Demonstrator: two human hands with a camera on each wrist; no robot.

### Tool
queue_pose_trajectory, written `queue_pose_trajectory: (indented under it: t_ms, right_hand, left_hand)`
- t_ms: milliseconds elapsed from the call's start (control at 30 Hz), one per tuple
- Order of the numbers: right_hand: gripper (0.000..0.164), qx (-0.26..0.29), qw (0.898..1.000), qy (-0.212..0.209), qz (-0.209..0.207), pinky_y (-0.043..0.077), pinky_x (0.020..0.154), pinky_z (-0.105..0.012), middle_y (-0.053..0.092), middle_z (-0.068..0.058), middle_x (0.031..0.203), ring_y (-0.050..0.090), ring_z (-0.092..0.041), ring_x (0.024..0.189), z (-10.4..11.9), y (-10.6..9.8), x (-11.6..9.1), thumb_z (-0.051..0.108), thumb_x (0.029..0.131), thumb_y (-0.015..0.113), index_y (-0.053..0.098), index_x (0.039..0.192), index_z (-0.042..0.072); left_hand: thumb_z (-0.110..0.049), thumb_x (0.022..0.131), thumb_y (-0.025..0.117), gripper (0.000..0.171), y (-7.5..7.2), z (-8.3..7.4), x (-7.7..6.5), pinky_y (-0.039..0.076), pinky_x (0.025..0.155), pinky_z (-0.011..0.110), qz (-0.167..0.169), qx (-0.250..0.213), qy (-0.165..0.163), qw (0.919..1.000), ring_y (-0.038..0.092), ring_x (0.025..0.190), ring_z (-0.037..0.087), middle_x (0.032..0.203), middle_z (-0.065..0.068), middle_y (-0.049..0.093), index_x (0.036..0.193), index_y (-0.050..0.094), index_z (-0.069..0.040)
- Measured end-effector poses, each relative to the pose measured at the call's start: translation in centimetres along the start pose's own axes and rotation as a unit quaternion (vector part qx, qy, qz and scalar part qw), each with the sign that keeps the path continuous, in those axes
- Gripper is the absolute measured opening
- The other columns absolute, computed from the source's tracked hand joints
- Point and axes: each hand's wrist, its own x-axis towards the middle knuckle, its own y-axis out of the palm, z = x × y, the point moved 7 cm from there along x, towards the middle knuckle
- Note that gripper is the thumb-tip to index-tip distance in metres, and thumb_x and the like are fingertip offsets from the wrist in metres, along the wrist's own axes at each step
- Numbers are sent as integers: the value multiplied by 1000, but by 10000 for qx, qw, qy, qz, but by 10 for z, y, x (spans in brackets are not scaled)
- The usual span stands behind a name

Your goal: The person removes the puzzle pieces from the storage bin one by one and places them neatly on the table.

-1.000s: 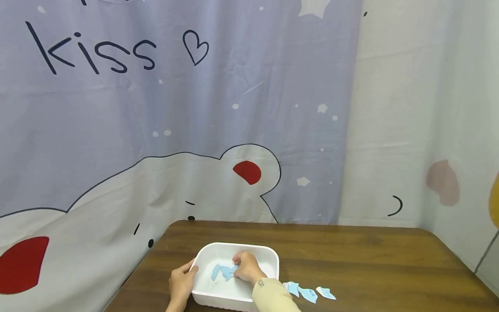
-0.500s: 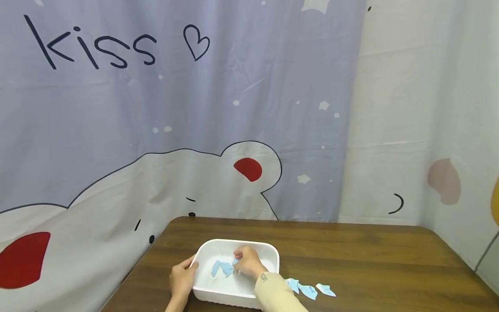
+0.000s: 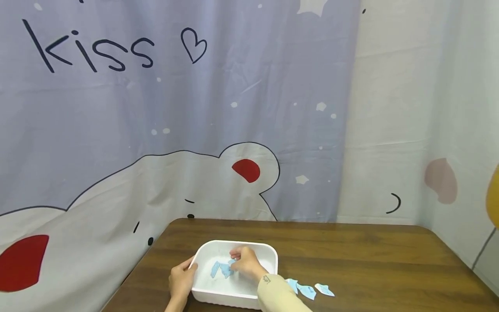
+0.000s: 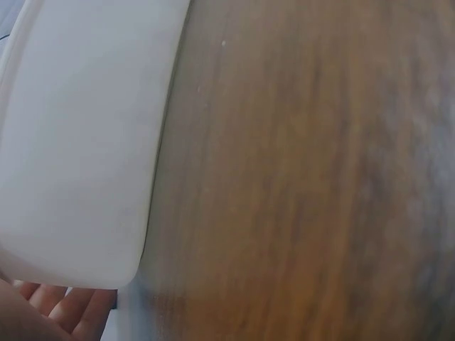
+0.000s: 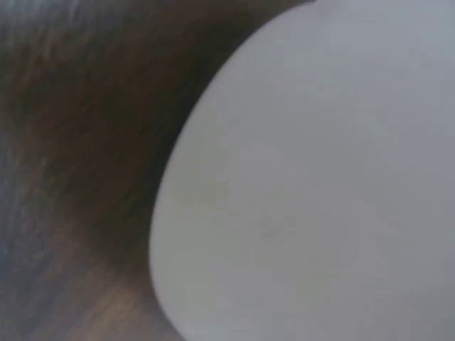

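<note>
My left hand (image 3: 181, 279) grips the left wall of a white plastic tub (image 3: 230, 295), thumb at the rim. In the left wrist view, several fingers (image 4: 69, 310) curl against the end of the tub (image 4: 85, 156). My right hand (image 3: 246, 262) reaches inside, its fingertips pinching a small light blue paper scrap (image 3: 231, 261) low over the tub floor. Beside it lie a narrow blue scrap (image 3: 215, 269) and a jagged blue scrap (image 3: 225, 271). The right wrist view shows only the blurred white tub (image 5: 306, 185); the right hand is out of that picture.
Several pale blue and white torn paper scraps (image 3: 307, 291) lie on the brown wooden table (image 3: 370, 268), right of the tub and close to the right sleeve (image 3: 278, 294). A printed curtain (image 3: 249, 108) hangs behind the table.
The scrap at my right fingertips has shifted from the right of the jagged scrap to its upper right, the right hand moving slightly with it. My left hand keeps its grip on the tub.
</note>
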Motion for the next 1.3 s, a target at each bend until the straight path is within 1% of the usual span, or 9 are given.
queue_pose_trajectory:
  t_ms: [133,367,467,600,767,933,1000,1100,1300]
  right_hand:
    - [42,-209,9993,-256,188,52,78,-26,72,-21,98,64,-25,86,7,2,-6,-10,63,65,67,105,-11]
    - [42,-618,9954,-557,477,52,81,-25,73,-17,99,66,-22,88,25,2,-14,-7,65,68,68,107,-7]
    - [41,-577,9956,-570,460,52,80,-25,73,-18,99,66,-24,88,27,-2,-16,-7,65,69,68,106,-7]
    - [42,-276,9970,-571,449,52,77,-23,72,-21,99,66,-24,85,27,-12,-19,-8,65,70,68,106,-9]
    - [43,7,9982,-458,391,51,77,-23,71,-25,104,66,-31,90,29,-32,-24,-8,67,69,66,110,-9]
    - [42,-407,9978,-491,199,54,81,-30,71,-23,106,67,-31,94,25,-59,-26,-6,69,68,66,111,-9]
    - [42,-472,9977,-459,137,55,82,-34,71,-24,107,66,-31,95,21,-71,-29,-6,70,68,65,112,-9]
    - [42,-317,9988,-355,73,55,85,-39,70,-25,109,66,-31,97,13,-89,-33,-6,71,68,64,113,-10]
    - [43,-277,9992,-286,-104,54,88,-40,68,-27,112,65,-31,100,-5,-120,-42,-5,71,68,64,114,-9]
  left_hand:
    - [-21,88,60,36,2,0,-1,45,83,52,78,2,-4,10000,58,116,50,121,24,65,119,69,-6]
    - [-20,89,58,36,0,-1,1,43,87,54,101,-59,-16,9999,55,119,51,125,26,61,121,67,-5]
    - [-20,89,58,36,0,-2,2,42,89,56,124,-54,-20,9999,54,120,51,125,26,61,121,67,-5]
    - [-21,89,58,36,3,-1,2,41,91,56,150,-40,-25,9999,53,121,51,126,25,61,121,67,-6]
    - [-20,89,59,36,4,-1,1,40,94,58,170,-77,-87,9998,51,123,51,128,26,59,121,66,-4]
    - [-21,89,57,38,3,-2,1,39,94,59,187,-159,-164,9996,51,123,52,129,26,58,122,66,-4]
    - [-21,90,57,38,4,-2,1,39,94,59,209,-147,-153,9996,51,123,52,129,26,58,122,66,-5]
    - [-21,90,57,38,5,-2,1,39,93,59,227,-135,-149,9995,51,122,52,129,26,58,123,65,-5]
    - [-21,89,56,39,3,0,1,39,93,59,192,-93,-146,9997,51,122,52,131,27,56,123,65,-4]
